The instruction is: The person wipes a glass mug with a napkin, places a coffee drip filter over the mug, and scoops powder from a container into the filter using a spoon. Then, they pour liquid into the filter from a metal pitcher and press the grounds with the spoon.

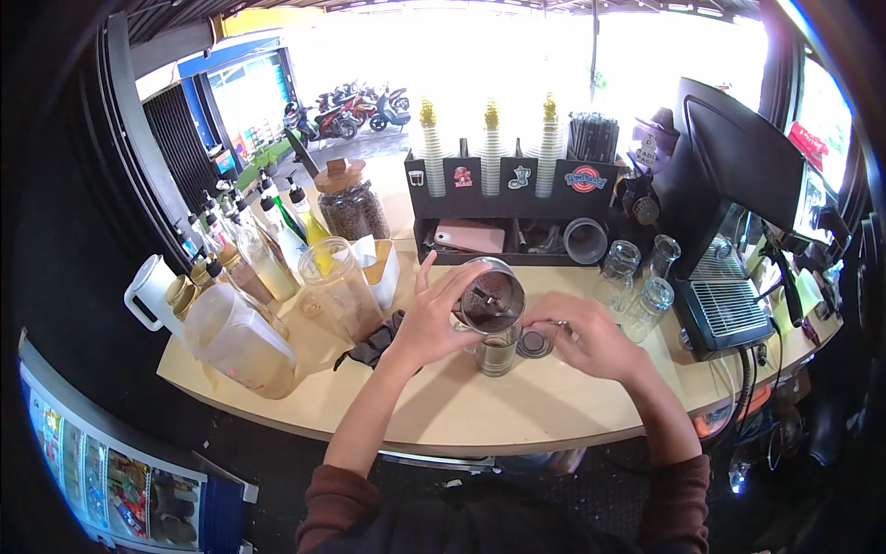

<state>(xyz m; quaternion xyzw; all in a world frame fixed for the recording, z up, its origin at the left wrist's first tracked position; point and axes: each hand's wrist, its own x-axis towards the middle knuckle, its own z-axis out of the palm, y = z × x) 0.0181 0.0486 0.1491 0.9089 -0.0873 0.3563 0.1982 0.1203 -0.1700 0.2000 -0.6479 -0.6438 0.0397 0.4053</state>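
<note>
My left hand is wrapped round the side of a clear round cup. The cup's mouth faces me, its inside looks dark brown, and a metal piece shows in its middle. Below it a small ribbed glass stands on the counter, overlapped by the cup in this view. Just to the right, my right hand has its fingers pinched together; a small shiny bit shows at the fingertips, and I cannot tell what it is. Close to those fingers is a small dark round lid. A black cloth lies left of my left wrist.
Left on the counter are plastic pitchers, pump bottles and a jar of coffee beans. A black organiser with stacked cups stands behind. Upturned glasses and an espresso machine are at right.
</note>
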